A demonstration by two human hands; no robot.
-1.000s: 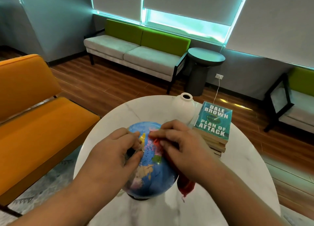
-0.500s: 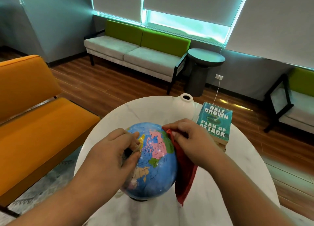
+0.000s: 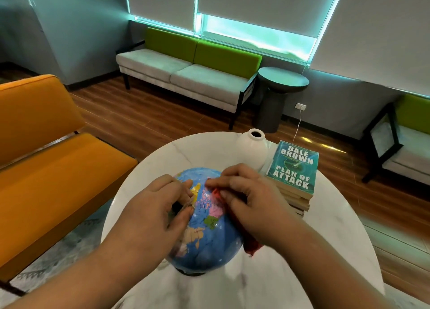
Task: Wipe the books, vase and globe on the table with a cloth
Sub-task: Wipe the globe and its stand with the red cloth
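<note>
Head view: R hand (image 3: 253,206), fingers bunched on the red fabric cloth (image 3: 252,244), has swung back from the 3 o'clock side to the top of the blue plastic globe (image 3: 209,227), which sits mid round white marble table (image 3: 325,250). L hand (image 3: 151,213) clamps the globe's 9 o'clock side. Looks like wiping strokes are ongoing; white ceramic vase (image 3: 252,149) & stacked paperback books (image 3: 293,169), at 1 o'clock, prob. next.

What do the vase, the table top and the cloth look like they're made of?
Vase: matte white ceramic, probably; smooth, no shine.
Table: glossy marble or marble-look, grey veins and reflections.
Cloth: soft red fabric, crumpled and limp.
</note>
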